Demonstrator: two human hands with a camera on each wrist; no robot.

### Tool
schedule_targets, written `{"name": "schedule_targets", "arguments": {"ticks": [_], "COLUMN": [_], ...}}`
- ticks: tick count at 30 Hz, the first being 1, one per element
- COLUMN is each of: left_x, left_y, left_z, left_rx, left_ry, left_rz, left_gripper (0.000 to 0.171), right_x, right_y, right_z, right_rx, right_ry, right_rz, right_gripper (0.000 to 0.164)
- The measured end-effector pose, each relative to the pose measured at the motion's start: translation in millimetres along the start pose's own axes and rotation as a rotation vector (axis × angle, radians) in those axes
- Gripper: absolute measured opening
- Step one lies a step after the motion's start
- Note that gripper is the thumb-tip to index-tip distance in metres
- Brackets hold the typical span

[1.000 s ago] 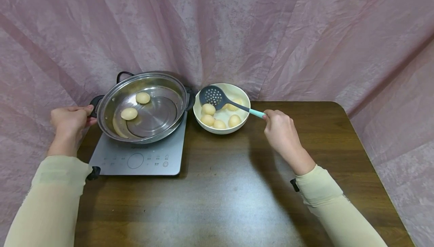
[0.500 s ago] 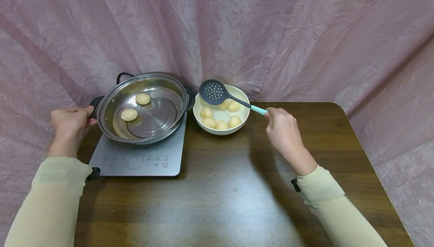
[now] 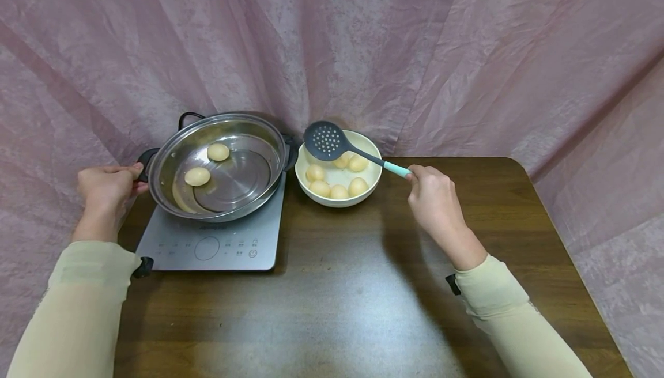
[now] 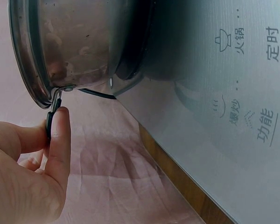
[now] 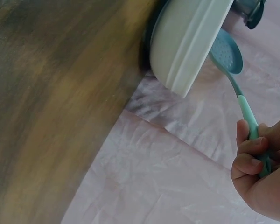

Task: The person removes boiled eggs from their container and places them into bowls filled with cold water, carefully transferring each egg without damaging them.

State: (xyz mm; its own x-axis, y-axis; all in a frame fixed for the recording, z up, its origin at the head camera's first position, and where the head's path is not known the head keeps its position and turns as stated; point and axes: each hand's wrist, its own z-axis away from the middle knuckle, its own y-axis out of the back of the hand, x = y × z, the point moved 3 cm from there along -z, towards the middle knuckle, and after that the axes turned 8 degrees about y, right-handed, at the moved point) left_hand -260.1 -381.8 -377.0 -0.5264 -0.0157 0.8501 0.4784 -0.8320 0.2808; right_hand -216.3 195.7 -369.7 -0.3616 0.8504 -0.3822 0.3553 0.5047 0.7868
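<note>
My left hand [image 3: 110, 185] pinches the black side handle [image 4: 49, 122] of a steel pot [image 3: 244, 193] between thumb and fingers. Inside the pot, two pale eggs [image 3: 197, 176] lie in shallow liquid. With curled fingers my right hand [image 3: 434, 196] grips the mint-green handle [image 5: 247, 112] of a slotted skimmer. Its dark perforated head [image 3: 325, 140] hangs over the back left of a cream bowl [image 3: 339, 201], with nothing on it. Several eggs [image 3: 358, 186] sit in the bowl, mostly along its front; the skimmer partly covers those at the back.
The pot stands on a flat grey induction cooker [image 3: 207, 248] with printed controls. A black cord [image 3: 191, 115] shows behind the pot. The pot's right handle [image 3: 291, 152] comes close to the bowl's rim. Pink curtain [image 3: 358, 49] hangs behind the wooden table [image 3: 332, 309].
The skimmer's head has risen from inside the bowl to above its back rim, and the egg beside it has settled among the others. My left hand keeps its grip on the pot handle.
</note>
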Motion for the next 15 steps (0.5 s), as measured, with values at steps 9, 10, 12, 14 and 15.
{"name": "schedule_targets", "arguments": {"ticks": [9,10,12,14,15], "left_x": [-1.0,-1.1,-1.0,-0.5,-0.1], "left_y": [1.1,1.2,1.1,0.8,0.6], "left_z": [0.8,0.5,-0.1,-0.3,-0.4], "left_rx": [-0.004,-0.005,-0.004,-0.004,-0.005], "left_ry": [-0.002,-0.001,0.001,0.002,0.002], "left_rz": [0.021,0.023,0.012,0.004,0.000], "left_gripper": [0.016,0.016,0.017,0.017,0.017], "right_x": [-15.9,-18.6,-23.9,-28.4,-30.6], "right_y": [12.6,14.4,18.2,21.9,23.6], "right_z": [-12.2,-14.0,-17.3,-20.6,-22.3], "right_rx": [-0.006,-0.005,0.000,0.014,0.023], "right_ry": [-0.014,-0.017,-0.025,-0.032,-0.035], "right_rz": [-0.046,-0.052,-0.063,-0.071,-0.074], "right_gripper": [0.015,0.016,0.017,0.017,0.018]}}
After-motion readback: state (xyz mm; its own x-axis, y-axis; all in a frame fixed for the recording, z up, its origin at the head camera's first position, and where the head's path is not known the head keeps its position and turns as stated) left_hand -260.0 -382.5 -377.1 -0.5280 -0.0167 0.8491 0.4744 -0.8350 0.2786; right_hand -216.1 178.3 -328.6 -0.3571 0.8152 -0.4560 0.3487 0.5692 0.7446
